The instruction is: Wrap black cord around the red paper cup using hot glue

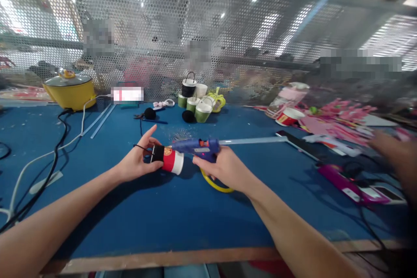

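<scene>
My left hand [143, 158] grips a small paper cup [169, 159], red and white with a black band, tilted on its side. A black cord loop sticks out from the cup's black end, by my fingers. In my right hand [226, 167] is a blue hot glue gun [195, 147], its nozzle at the cup's upper edge. A long clear glue stick [254, 140] juts from the gun's back. Below my right hand a yellow ring [216, 184] lies on the blue table [169, 226], partly hidden by the fingers.
Several small cups [203, 112] stand at the back beside a black pompom [188, 116]. A yellow electric pot [70, 91] sits back left, with cables below. To the right lie a phone [298, 145], a purple power strip [342, 184] and pink pieces [345, 117]. Another person's blurred hand [387, 145] reaches in.
</scene>
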The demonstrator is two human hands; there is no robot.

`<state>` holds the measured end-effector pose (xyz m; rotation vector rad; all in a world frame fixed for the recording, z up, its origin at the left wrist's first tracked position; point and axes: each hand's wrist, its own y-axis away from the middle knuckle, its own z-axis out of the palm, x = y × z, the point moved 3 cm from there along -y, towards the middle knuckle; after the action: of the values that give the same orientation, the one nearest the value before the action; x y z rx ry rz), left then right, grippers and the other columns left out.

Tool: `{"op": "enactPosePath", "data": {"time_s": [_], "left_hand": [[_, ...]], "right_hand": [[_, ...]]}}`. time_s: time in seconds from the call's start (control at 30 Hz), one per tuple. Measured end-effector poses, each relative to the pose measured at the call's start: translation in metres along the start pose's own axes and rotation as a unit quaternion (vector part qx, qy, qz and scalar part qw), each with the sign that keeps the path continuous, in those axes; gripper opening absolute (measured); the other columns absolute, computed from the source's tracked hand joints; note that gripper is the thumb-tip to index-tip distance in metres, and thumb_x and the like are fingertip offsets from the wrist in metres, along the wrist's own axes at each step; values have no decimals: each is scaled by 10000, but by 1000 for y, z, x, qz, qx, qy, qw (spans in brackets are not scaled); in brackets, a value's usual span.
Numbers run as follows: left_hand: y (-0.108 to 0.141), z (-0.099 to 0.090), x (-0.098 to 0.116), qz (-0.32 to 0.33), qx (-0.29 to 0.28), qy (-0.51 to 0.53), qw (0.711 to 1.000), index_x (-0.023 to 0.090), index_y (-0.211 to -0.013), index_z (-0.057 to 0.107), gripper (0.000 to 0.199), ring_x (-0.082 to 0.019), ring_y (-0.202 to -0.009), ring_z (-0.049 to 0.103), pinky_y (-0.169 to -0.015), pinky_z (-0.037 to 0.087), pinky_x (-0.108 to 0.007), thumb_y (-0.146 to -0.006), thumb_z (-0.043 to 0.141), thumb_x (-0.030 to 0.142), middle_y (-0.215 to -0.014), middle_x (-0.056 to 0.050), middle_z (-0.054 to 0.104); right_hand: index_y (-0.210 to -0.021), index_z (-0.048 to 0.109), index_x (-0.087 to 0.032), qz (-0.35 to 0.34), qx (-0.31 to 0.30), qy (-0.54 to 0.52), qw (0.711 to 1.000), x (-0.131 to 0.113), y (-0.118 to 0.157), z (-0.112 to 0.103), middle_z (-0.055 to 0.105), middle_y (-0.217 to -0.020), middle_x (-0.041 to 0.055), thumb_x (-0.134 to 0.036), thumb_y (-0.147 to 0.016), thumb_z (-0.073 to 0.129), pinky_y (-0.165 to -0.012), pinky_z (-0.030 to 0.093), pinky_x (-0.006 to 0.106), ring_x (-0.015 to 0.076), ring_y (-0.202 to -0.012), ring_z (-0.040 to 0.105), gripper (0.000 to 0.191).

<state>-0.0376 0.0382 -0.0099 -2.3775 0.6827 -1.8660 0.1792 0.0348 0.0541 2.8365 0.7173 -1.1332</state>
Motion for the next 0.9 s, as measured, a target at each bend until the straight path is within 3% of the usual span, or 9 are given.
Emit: {"op": "enactPosePath", "data": {"time_s": [0.17,0.37,0.5,0.9], "left_hand": [[0,1,1,6,19,-13,1000,289,-1423,131,875,-185,-903,535,-837,435,-373,-716,640,212,-1041,-51,498],[-2,3,0,20,30,-33,999,293,-1421,118,884,-195,-934,546,-869,434,-398,-711,638,208,-1060,-56,507],[-2,2,3,35,24,-42,998,281,-1422,114,885,-187,-916,557,-854,449,-387,-715,639,197,-1077,-62,519],[-1,-1,5,20,43,-51,998,243,-1407,189,853,-163,-844,566,-806,472,-354,-698,661,202,-1058,-62,543]], "right_hand": [[-574,557,-202,-41,16,119,992,1,8,-2,602,-536,4,-355,-805,494,-508,434,261,150,-500,554,285],[-864,622,-194,-64,16,140,988,-2,15,1,688,-809,45,-314,-817,497,-670,502,289,199,-738,650,180],[-773,592,-219,-91,14,135,987,-7,17,1,664,-752,35,-294,-812,519,-666,501,302,192,-704,628,112],[-749,536,-216,-67,-7,118,991,-12,20,4,625,-731,22,-244,-814,538,-577,458,278,163,-637,586,71]]}}
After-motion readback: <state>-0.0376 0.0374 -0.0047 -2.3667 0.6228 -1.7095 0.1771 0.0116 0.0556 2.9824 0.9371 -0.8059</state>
